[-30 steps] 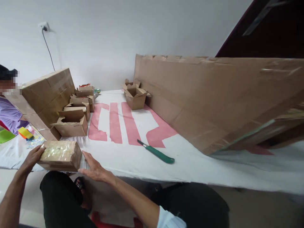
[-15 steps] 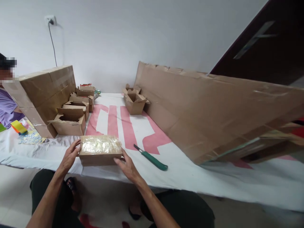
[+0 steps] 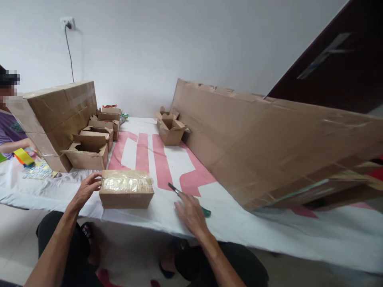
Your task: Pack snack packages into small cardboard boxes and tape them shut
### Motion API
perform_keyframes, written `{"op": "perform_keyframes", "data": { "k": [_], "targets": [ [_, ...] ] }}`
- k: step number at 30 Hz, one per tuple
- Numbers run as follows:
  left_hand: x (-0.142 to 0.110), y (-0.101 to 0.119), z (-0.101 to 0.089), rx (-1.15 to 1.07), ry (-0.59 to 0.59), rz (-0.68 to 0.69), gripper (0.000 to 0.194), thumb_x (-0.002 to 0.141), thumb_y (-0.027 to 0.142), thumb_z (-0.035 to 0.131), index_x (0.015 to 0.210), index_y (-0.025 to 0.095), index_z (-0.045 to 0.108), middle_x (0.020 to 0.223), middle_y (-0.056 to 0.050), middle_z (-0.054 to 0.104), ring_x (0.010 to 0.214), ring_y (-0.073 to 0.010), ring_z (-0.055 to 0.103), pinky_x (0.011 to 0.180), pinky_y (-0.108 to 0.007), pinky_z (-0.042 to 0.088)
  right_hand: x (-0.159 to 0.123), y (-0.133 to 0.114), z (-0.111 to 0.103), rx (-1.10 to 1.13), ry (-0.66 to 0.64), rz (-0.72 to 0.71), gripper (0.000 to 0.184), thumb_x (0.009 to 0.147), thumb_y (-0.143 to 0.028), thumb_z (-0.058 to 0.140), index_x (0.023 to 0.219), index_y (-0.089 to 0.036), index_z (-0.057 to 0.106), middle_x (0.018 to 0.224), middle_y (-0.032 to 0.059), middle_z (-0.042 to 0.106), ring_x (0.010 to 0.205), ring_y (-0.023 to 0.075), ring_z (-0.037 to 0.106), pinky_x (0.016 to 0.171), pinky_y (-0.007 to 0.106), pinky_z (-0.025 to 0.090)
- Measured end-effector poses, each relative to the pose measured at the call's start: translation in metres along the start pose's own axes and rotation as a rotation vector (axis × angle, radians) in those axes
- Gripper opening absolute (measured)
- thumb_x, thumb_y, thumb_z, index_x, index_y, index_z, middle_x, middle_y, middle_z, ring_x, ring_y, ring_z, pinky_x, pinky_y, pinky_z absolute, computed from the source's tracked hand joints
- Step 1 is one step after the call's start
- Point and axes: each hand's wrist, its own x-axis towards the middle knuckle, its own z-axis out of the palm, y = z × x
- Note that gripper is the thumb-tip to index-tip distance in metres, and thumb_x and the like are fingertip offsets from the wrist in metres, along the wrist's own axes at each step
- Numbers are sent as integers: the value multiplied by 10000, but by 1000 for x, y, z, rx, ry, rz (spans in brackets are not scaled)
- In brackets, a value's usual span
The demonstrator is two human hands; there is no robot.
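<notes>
A taped cardboard box [image 3: 127,195] sits near the table's front edge, clear tape shining across its top. My left hand [image 3: 86,189] rests its fingertips against the box's left side, fingers stretched rather than wrapped round it. My right hand [image 3: 191,213] is away from the box, over the green handle of a knife [image 3: 206,212]. Its fingers are loosely spread and slightly blurred, covering most of the handle. The knife's dark blade [image 3: 173,187] shows past the fingers, lying on the cloth and pointing away to the left.
Several open cardboard boxes [image 3: 86,153] line the left, beside a stack of closed boxes [image 3: 56,123]. More open boxes [image 3: 170,133] stand at the back, against a large cardboard sheet [image 3: 254,135]. A person [image 3: 13,131] sits far left, near yellow tape [image 3: 24,157].
My right hand has let go of the box's right side and moved right, over the knife handle. My left hand remains at the box, which has barely moved.
</notes>
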Motion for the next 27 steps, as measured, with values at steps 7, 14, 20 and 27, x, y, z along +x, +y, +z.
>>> {"op": "perform_keyframes", "data": {
  "k": [7,14,20,27],
  "targets": [
    [4,-12,-2,-77,-11,2,509,730,417,753,1198,217,731,1196,-94,815,1149,-327,743,873,-383,570,1,31,-31,-312,-160,239,269,1002,-289,552,1189,-184,714,1226,177,715,1184,354,666,983,473,532],
    [-2,-3,3,-70,-4,-6,513,744,452,787,1188,205,721,1169,-89,825,1090,-305,755,822,-350,566,-4,-60,3,753,-56,479,500,906,-682,545,1095,-228,636,944,86,725,741,256,695,637,374,563],
    [2,0,10,-115,-19,37,555,719,468,866,1174,185,721,1118,-99,832,1006,-295,776,804,-338,558,6,-140,26,1005,-72,436,564,859,-746,602,1078,-229,652,759,23,693,644,230,656,636,367,558],
    [10,-10,11,-127,-34,141,536,715,454,934,1157,187,789,1281,-147,802,1218,-364,734,970,-419,588,56,-132,-49,801,-47,183,494,969,-683,497,899,-224,667,639,-16,574,556,168,481,539,303,399]
  ]
}}
